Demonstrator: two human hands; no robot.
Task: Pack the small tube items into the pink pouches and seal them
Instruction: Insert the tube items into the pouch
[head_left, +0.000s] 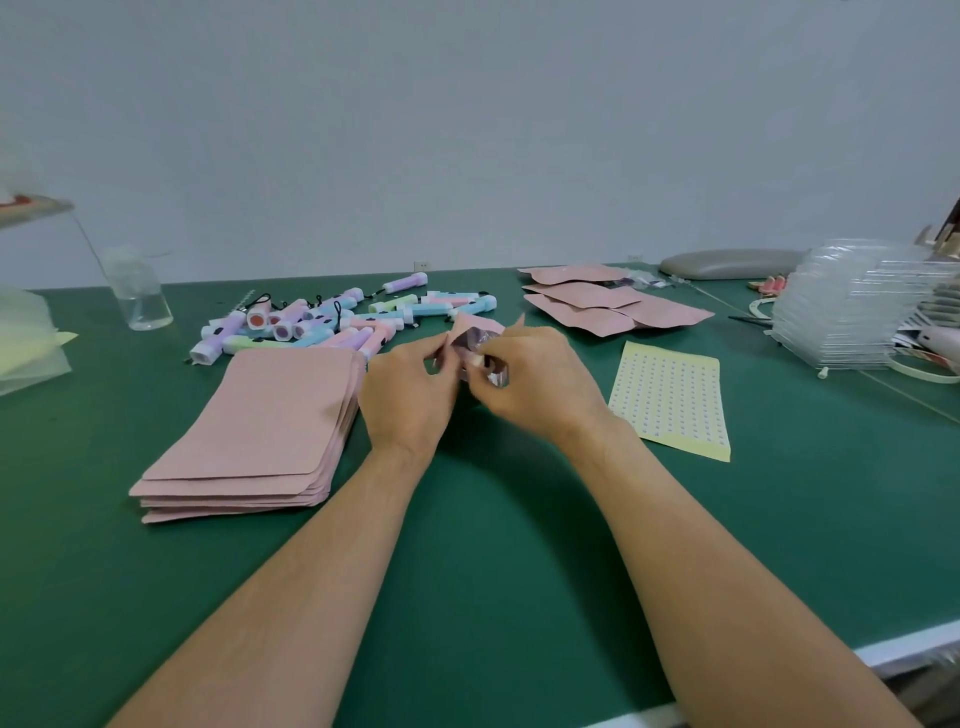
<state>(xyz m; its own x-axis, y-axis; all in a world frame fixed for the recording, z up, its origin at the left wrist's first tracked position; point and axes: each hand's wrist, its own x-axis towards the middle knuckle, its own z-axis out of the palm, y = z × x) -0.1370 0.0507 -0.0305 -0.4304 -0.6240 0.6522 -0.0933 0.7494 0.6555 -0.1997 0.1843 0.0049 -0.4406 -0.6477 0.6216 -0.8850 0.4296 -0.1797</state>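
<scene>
From my remote seat I see both hands meeting over the middle of the green table mat (493, 545), working on one pink pouch (475, 330) held just above the surface. The left hand (410, 395) pinches the pouch's left edge between thumb and curled fingers. The right hand (540, 384) has its fingers curled round the pouch's lower right part, where the silvery lining shows. Something pale sits at the right fingertips, but I cannot tell whether it is a tube or how far it is inside. Just beside the left hand, on its left, lies a stack of flat pink pouches (270, 431), edges roughly squared. Behind that stack and behind the hands is a loose pile of pastel tube items (332, 325), pink, blue, purple and green, several with dark cords. Further back on the right, several filled pink pouches (608, 304) lie overlapping one another. Near the right wrist, apart from it, a yellow sticker sheet (672, 400) with rows of small dots lies flat. A clear bottle (140, 296) stands at the far left, and a stack of clear plastic trays (852, 312) sits at the far right.
</scene>
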